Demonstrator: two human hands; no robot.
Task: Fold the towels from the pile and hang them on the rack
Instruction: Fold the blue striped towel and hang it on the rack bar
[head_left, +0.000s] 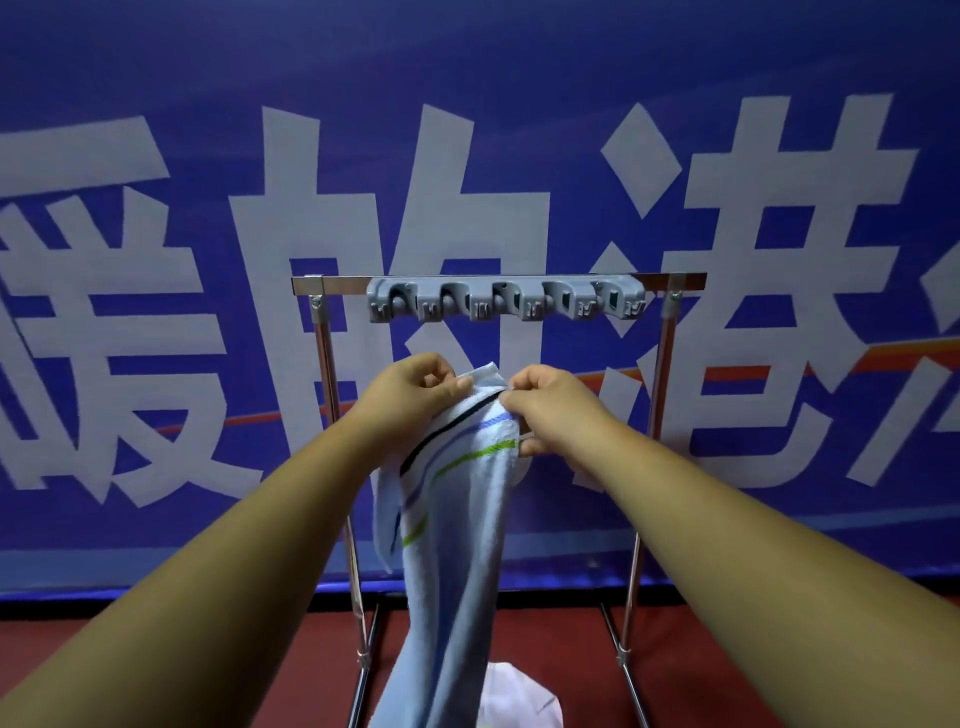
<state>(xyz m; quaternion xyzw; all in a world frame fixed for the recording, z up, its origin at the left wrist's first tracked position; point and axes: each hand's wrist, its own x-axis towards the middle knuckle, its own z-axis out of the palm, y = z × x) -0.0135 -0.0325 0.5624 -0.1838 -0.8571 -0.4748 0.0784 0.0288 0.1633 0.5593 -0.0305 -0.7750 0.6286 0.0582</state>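
Now both the left hand (415, 387) and right hand (545, 402) pinch the towel's (457, 519) top edge at centre frame, its length hanging straight down, the rack's (504, 299) gray clip bar directly above.

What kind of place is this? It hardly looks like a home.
Probably a staged indoor set, not a home: a huge blue banner with white characters fills the background, the floor is red, and a metal rack with a grey clip strip stands before it.

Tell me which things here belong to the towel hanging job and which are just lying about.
In the job: striped towel, pinched by left hand and right hand; metal rack with its grey hook strip; pale cloth below, likely from the pile.
Just there: blue banner; red floor.
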